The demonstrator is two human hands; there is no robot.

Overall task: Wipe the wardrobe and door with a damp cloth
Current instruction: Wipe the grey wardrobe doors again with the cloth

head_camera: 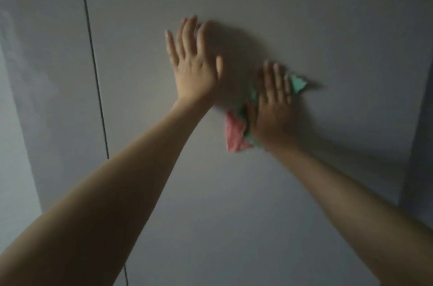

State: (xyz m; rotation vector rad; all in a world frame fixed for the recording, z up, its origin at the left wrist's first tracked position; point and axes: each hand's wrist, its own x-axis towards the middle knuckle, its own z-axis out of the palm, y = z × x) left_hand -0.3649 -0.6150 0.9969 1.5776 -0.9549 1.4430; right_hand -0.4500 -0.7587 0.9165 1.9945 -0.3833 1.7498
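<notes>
While the wiping is plainly under way, nothing on the pale grey panel (269,16) shows how much of it has been covered: no wet streak or dust line can be made out in the dim, blurred view, so the share done is a matter of judgement only, and the work looks to be somewhere in its middle, with the lower part of the panel and the neighbouring surfaces probably left to do. Whether this panel belongs to the wardrobe or to the door cannot be told. A dark vertical seam (92,61) runs down the surface well to the left of the cloth, with another grey panel beyond it. The cloth (235,133), green with a pink part, lies flat against the panel under the right hand (273,107); a green corner sticks out past the fingers to the upper right and the pink fold hangs out at the wrist side, lower left. That hand is spread flat, palm to the cloth, pressing it rather than gripping it, fingers pointing upward and slightly blurred as if in a stroke. The left hand (194,63) sits up and to the left of the cloth, near it but not touching it, wide open with fingers spread and holding nothing; whether its palm rests on the panel or hovers just off it is unclear. Both forearms reach up and forward, bare, nearly straight.
</notes>
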